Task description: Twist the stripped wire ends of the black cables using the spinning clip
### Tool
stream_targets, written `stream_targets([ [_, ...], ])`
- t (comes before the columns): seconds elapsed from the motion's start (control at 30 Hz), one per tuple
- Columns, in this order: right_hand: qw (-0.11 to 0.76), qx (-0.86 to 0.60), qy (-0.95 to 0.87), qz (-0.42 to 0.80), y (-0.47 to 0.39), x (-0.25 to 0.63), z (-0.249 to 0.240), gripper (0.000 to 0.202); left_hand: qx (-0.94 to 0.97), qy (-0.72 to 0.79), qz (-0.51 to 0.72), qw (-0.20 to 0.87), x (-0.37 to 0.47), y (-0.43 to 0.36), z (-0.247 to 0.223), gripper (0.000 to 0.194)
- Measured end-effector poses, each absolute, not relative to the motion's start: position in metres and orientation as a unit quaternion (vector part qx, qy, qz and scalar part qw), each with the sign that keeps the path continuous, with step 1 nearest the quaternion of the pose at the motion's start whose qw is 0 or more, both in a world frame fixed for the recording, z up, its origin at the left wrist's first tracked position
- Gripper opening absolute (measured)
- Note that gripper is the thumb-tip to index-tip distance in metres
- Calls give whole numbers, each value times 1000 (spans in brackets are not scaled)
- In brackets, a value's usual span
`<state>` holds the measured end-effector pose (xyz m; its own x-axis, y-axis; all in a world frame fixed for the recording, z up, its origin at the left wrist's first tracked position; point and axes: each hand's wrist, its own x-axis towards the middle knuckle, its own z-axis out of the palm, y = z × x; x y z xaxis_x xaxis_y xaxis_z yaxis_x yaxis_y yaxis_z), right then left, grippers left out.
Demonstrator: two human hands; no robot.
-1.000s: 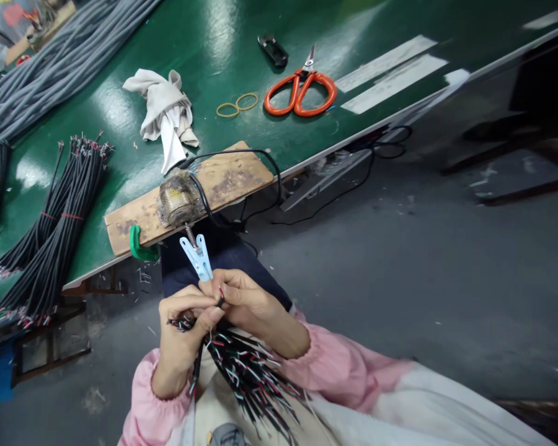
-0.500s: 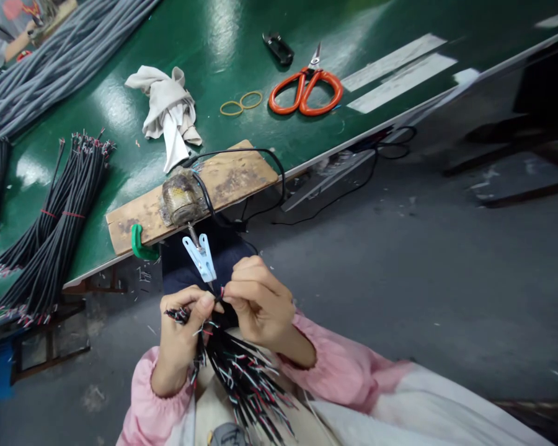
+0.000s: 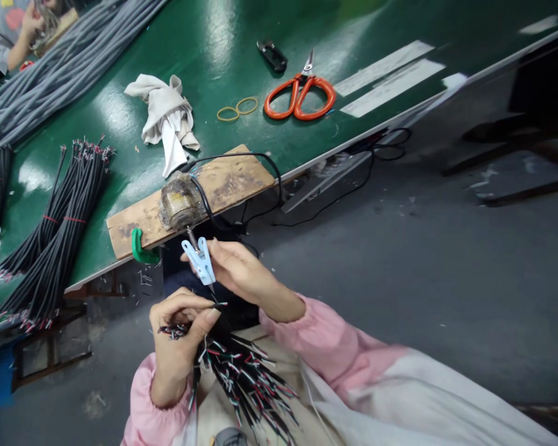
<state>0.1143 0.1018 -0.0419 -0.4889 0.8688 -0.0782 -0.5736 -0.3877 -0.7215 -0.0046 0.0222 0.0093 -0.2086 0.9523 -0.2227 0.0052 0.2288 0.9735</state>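
My left hand (image 3: 179, 334) is closed round several thin black cables (image 3: 246, 365) with stripped red, white and black ends. One cable end sticks out between its thumb and forefinger, just below a light blue clothespin (image 3: 199, 263). My right hand (image 3: 237, 269) is up at the clothespin, with fingertips on both sides of its handles; some fingers are hidden behind it. The clothespin sits on the metal shaft of a small motor (image 3: 181, 201). The lower part of the cable bunch rests over my lap.
The motor is fixed to a wooden board (image 3: 242, 173), held at the table edge by a green clamp (image 3: 142, 248). On the green table (image 3: 204, 56) lie orange-handled scissors (image 3: 300, 99), a black cutter (image 3: 272, 56), rubber bands, a cloth (image 3: 162, 114) and cable bundles (image 3: 69, 229). A co-worker's hand (image 3: 30, 25) shows top left.
My right hand has left the cable end beside my left thumb and moved up to the clothespin. My left hand has shifted slightly down and left, still gripping the cables.
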Motion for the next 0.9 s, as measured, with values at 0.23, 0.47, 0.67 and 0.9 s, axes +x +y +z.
stream_targets([
  [0.23,439,-198,-270,833,110,97,-35,57,395,634,481,458,-4,30,9,8],
  [0.47,443,-241,-244,828,107,96,-43,66,384,639,480,462,-3,31,9,9],
  [0.67,447,-283,-234,815,93,108,-57,59,381,624,480,485,-6,25,8,10],
  [0.9,472,-311,-444,695,71,132,-51,28,362,604,366,609,-5,29,5,48],
])
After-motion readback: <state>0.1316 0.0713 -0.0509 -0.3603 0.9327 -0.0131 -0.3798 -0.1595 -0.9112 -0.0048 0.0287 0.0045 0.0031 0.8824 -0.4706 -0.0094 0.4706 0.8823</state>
